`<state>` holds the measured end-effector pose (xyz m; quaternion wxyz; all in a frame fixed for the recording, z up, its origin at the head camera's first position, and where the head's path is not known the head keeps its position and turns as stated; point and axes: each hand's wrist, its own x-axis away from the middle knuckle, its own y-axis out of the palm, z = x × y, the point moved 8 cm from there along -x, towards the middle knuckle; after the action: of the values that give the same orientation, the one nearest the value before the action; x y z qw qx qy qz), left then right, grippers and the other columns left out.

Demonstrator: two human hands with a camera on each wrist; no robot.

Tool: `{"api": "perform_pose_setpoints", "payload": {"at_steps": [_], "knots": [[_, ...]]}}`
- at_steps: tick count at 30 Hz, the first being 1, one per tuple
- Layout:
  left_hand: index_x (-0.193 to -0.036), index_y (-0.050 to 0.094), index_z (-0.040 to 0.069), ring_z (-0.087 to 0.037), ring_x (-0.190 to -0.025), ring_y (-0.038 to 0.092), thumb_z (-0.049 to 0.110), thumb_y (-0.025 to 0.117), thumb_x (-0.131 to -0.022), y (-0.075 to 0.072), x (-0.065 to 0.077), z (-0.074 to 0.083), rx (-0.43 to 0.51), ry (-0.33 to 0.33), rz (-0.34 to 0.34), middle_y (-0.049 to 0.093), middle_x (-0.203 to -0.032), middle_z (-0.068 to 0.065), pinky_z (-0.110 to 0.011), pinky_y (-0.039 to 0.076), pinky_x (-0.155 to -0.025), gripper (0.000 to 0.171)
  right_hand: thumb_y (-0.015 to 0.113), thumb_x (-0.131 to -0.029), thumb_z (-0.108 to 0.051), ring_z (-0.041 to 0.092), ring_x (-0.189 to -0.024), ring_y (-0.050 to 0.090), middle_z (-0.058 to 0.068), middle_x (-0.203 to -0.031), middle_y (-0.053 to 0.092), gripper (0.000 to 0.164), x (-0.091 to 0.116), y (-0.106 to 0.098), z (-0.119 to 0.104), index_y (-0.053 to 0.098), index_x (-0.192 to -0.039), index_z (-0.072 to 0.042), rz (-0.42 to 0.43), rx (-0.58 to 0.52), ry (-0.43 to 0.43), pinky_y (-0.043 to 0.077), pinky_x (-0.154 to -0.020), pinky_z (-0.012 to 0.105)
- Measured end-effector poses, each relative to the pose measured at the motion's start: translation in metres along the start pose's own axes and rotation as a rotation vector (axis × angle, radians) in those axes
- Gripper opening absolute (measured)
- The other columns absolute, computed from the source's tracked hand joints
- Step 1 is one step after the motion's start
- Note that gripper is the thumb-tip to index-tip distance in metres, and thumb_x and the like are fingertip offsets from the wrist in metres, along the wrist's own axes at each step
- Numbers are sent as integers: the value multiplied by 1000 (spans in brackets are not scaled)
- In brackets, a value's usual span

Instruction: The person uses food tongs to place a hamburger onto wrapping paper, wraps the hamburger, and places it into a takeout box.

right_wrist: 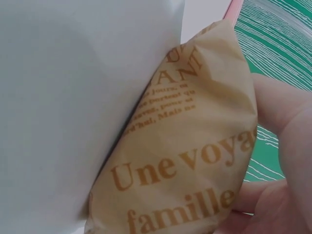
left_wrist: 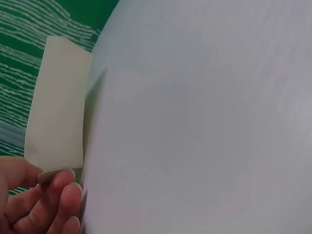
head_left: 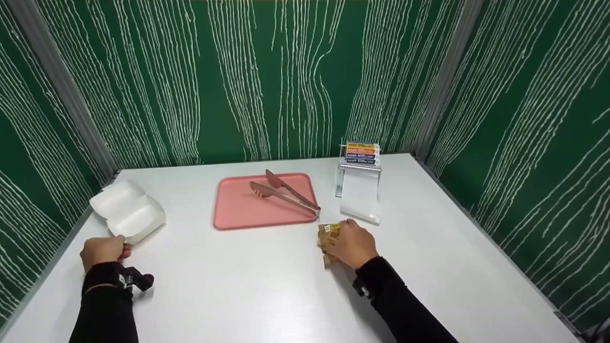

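Note:
On the left of the white table, my left hand (head_left: 102, 251) pinches the near edge of an open white clamshell food box (head_left: 138, 218). In the left wrist view the thumb and fingers hold that pale box (left_wrist: 58, 107) by its lower edge. My right hand (head_left: 355, 245) grips a package wrapped in printed tan paper (head_left: 329, 234), low over the table right of centre. Brown lettering shows on the wrapping paper (right_wrist: 195, 126) in the right wrist view; its contents are hidden inside the wrap.
A pink tray (head_left: 233, 209) lies at the middle back with metal tongs (head_left: 298, 200) on it, their handle end reaching its right edge. Behind the right hand stands a rack (head_left: 338, 183) with a white sheet (head_left: 360, 193) hanging down and several coloured boxes (head_left: 360, 155) on top.

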<state>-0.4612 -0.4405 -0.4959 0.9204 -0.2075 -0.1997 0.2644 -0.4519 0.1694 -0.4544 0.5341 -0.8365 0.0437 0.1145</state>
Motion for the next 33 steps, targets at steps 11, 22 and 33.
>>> {"api": "perform_pose_setpoints", "payload": {"at_steps": [11, 22, 33], "knots": [[-121, 71, -15, -6, -54, 69, 11, 55, -98, 4, 24, 7, 1, 141, 1, 72, -62, 4, -21, 54, -52, 38, 94, -77, -35, 33, -76, 69, 16, -98, 68, 58, -2, -2, -4, 73, -109, 8, 20, 10, -33, 60, -66, 52], [-131, 64, -17, -9, -67, 74, 17, 62, -104, 30, 66, 30, -58, 308, -63, 79, -79, -2, -21, 54, -58, 43, 91, -82, -36, 28, -71, 67, 16, -99, 68, 56, -1, -1, 1, 73, -108, 10, -11, 11, -8, 59, -62, 48], [-124, 67, -15, -14, -72, 73, 14, 66, -103, 84, 128, 55, -47, 392, -208, 79, -87, -10, -26, 58, -63, 36, 92, -81, -34, 31, -76, 68, 17, -100, 68, 59, -1, 0, 1, 72, -114, 11, -19, 9, -2, 61, -67, 51]]}}
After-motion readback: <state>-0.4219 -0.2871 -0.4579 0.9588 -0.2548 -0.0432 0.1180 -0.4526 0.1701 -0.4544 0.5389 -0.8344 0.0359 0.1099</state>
